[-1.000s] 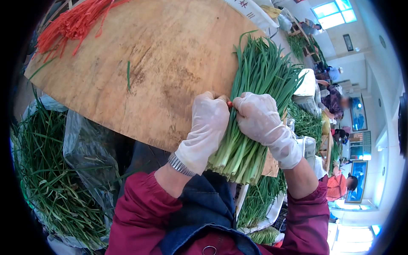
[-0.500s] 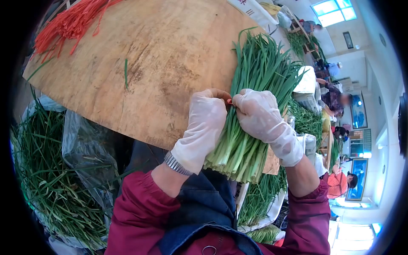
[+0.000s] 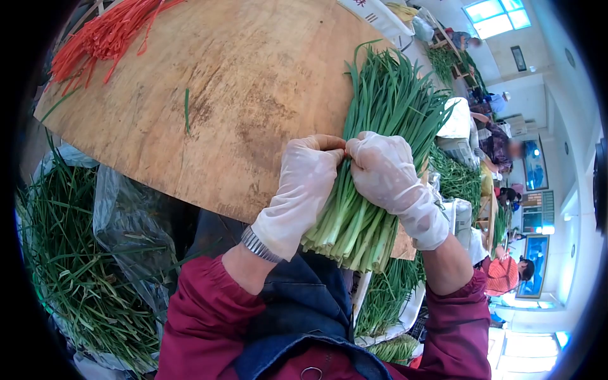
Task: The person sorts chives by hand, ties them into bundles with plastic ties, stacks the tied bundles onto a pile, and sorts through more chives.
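Note:
A thick bunch of garlic chives point(image 3: 396, 95) lies at the wooden board's right edge, leaves pointing away and pale cut stems toward me. My left hand point(image 3: 308, 174), in a whitish glove with bare fingertips showing, is closed in a pinch at the bunch's left side. Against it, on top of the stems, my right hand point(image 3: 386, 166) is also gloved and closed. A tiny bit of red tie point(image 3: 344, 152) shows between the two hands' fingertips. The rest of the tie is hidden by the hands and the bunch.
Red strips point(image 3: 104, 41) lie in a heap on the wooden board point(image 3: 253, 69)'s far left. A loose leaf point(image 3: 187, 109) rests nearby. Loose greens point(image 3: 82, 266) fill a plastic-lined container at left; more greens point(image 3: 389, 304) sit in a crate at lower right. Other people work at right.
Both hands stay at the same spot on the bunch, their fingertips slightly closer together. The left wrist has shifted a little to the left, and less of the red tie shows.

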Demonstrator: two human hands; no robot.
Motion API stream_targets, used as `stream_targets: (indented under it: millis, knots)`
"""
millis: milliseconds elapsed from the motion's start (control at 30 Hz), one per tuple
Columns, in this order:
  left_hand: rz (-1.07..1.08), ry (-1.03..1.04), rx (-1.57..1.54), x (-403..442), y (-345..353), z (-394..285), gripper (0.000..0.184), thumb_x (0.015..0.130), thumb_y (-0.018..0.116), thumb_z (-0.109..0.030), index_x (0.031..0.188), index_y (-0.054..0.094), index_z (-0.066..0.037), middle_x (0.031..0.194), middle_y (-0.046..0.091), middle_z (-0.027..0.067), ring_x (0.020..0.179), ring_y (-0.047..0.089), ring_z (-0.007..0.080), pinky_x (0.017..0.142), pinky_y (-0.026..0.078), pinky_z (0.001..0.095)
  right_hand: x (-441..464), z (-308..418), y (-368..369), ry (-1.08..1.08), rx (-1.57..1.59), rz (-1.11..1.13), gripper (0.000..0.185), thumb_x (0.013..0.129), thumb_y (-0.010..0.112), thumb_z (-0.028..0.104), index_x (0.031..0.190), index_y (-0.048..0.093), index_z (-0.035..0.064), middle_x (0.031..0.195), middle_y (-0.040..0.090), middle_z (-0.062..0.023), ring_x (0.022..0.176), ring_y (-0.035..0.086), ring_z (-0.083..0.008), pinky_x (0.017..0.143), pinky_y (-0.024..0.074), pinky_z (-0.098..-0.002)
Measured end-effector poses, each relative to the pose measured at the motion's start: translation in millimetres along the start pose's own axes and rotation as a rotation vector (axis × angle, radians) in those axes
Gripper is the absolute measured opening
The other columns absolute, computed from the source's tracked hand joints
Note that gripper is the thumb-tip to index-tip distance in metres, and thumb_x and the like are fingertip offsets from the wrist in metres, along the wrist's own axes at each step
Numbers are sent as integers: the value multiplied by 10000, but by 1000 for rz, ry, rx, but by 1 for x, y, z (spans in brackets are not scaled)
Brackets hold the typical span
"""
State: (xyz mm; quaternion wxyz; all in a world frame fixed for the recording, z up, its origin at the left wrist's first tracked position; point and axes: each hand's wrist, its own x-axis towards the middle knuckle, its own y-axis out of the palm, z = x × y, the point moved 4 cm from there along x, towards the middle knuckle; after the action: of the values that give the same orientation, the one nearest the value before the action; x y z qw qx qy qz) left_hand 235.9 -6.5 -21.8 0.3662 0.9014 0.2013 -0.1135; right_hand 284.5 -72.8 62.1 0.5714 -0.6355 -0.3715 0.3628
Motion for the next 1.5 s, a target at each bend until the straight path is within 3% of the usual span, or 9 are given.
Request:
stream_targets:
  millis: [200,600,800,900,1000,1100,1233,1333,1500]
  knots:
    - [32,108,53,0,-4,1,177,797,519,4,911,643,59,802,645,91,727,579,128,673,465,251,-1,-2,-1,60,28,-29,115,684,534,107,739,619,53,731,597,-124,689,593,-313,606,461,-413]
    - [90,57,41,-4,-3,-2,192,816,562,-30,986,625,36,844,645,93,713,597,122,647,493,235,2,-3,1,15,71,-62,106,653,530,97,706,607,47,705,588,-116,684,587,-315,595,454,-415]
    - [-38,183,350,-1,-5,-3,188,801,568,-56,941,638,48,812,649,96,697,584,110,641,478,244,3,-1,1,46,52,-29,111,658,529,110,709,610,52,706,591,-113,692,591,-312,604,459,-414]
    - [-76,365,565,-5,-1,-9,182,788,564,-70,907,637,47,782,648,144,683,617,185,645,481,301,4,-1,3,48,52,-33,112,667,534,128,711,610,57,707,594,-115,695,594,-310,608,462,-412]
    - [-159,754,982,-13,7,-24,140,773,550,-89,827,632,10,767,624,188,706,615,313,651,475,375,5,0,2,51,61,-30,115,678,539,147,710,607,61,711,596,-120,697,595,-312,609,464,-411]
    - [-141,744,1252,-17,14,-37,126,753,549,-128,747,604,-15,776,605,201,748,574,389,660,457,433,4,-3,3,55,115,-60,122,684,544,163,708,604,60,713,596,-125,699,594,-315,607,462,-412]
    - [-85,569,1265,-4,14,-44,158,734,555,-165,713,604,-16,732,606,200,743,581,383,661,455,437,-2,-9,-2,48,233,-153,106,692,551,148,710,595,54,692,584,-132,685,585,-323,602,451,-411]
    - [-36,535,1258,3,16,-46,161,727,557,-144,745,632,-3,703,607,207,692,603,339,648,466,398,-8,-17,-11,61,367,-142,119,711,560,66,801,616,11,721,586,-144,700,583,-328,632,456,-385]
    - [47,299,1095,10,16,-50,173,711,559,-100,794,653,19,658,614,150,647,588,194,625,454,305,-21,-24,-15,117,585,-150,193,724,528,16,907,591,10,740,593,-153,685,598,-269,628,465,-329]
